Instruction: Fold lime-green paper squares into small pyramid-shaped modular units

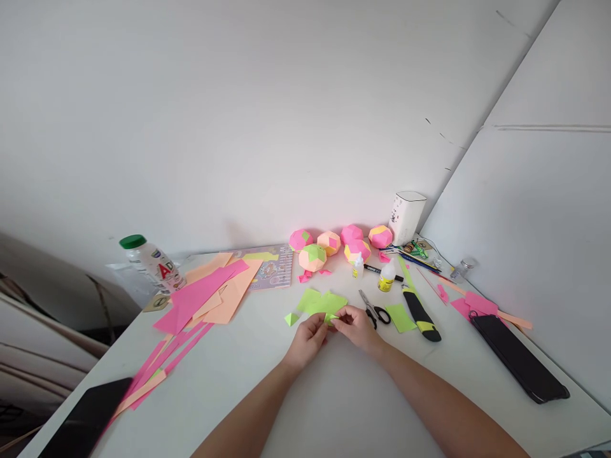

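Observation:
My left hand [309, 340] and my right hand [358, 327] meet at the middle of the white table [344, 394], fingers pinched together on a small folded green paper piece [330, 318]. Just beyond them lie loose green paper squares [322, 301] and a small folded green triangle [291, 319]. Black-handled scissors [375, 310] lie right beside my right hand.
Several pink, orange and green paper balls [334, 245] sit at the back. Pink and orange sheets [210, 292] and strips lie left, near a green-capped bottle [151, 262]. Glue bottles [386, 277], a utility knife [420, 313], a white cup [407, 217], pens and a black case [518, 359] are right; a dark tablet [86, 420] is front left.

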Motion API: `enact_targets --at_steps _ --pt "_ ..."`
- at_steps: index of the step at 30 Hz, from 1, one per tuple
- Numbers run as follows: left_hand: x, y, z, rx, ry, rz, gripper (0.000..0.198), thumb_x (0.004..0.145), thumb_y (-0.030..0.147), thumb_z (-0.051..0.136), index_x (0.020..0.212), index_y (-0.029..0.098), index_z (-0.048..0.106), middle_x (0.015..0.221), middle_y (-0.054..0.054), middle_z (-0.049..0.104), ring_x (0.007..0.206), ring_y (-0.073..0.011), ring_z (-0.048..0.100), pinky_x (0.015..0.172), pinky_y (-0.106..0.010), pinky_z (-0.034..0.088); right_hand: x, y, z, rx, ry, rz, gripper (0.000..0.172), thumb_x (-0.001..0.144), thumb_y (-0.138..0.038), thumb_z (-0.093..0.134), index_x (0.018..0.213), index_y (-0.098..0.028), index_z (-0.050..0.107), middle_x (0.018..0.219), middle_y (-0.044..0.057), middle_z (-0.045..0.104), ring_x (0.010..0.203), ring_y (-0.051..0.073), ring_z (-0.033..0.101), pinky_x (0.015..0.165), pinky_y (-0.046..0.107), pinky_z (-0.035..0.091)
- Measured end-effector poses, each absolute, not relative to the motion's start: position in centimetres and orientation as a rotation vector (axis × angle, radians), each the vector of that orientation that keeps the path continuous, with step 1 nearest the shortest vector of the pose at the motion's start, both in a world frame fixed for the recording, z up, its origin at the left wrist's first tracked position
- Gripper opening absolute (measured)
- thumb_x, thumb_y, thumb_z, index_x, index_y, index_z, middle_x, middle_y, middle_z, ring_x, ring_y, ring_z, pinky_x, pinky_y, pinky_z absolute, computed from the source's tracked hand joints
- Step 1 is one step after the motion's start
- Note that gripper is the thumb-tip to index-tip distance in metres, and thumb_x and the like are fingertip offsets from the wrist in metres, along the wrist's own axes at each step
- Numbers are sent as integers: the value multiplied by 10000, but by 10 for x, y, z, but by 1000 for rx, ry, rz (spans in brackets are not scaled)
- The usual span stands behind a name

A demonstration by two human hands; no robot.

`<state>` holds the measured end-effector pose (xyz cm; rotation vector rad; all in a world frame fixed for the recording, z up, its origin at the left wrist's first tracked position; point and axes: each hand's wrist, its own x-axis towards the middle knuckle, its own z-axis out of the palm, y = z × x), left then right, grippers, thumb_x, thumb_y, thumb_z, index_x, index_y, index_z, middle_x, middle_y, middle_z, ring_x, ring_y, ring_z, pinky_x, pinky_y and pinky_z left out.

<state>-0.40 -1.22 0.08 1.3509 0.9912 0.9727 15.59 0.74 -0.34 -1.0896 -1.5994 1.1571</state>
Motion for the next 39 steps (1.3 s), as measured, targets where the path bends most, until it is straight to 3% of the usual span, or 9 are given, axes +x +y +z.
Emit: enact_targets --at_steps 12,19,26,39 --pt "-3 -14 7 1351 1001 949 329 818 426 482 986 156 566 825 -64 666 677 -153 581 583 -259 423 155 9 -1 -1066 -1548 1215 189 727 -329 630 783 -168 547 614 -27 533 538 108 487 506 224 394" --pt "0 -12 6 1262 1059 977 266 776 433 543 793 167 542 749 -54 673 689 -171 616 562 -254 426 158 8 4 -1053 -1501 1299 203 751 -362 602 728 -171 536 543 -45 480 472 93 422 453 212 337" --pt "-1 -11 6 1250 997 992 274 775 438 549 751 167 517 665 -18 629 593 -130 566 553 -244 420 156 7 0 -1029 -1608 1262 182 767 -336 578 796 -157 572 614 -18 520 547 111 470 511 218 375" --pt "1 -13 8 1226 974 977 292 766 455 554 713 180 473 526 31 561 496 -103 492 519 -229 370 153 3 0 -1100 -1677 1195 69 706 -197 526 659 -168 485 531 -62 362 474 76 327 431 188 262"
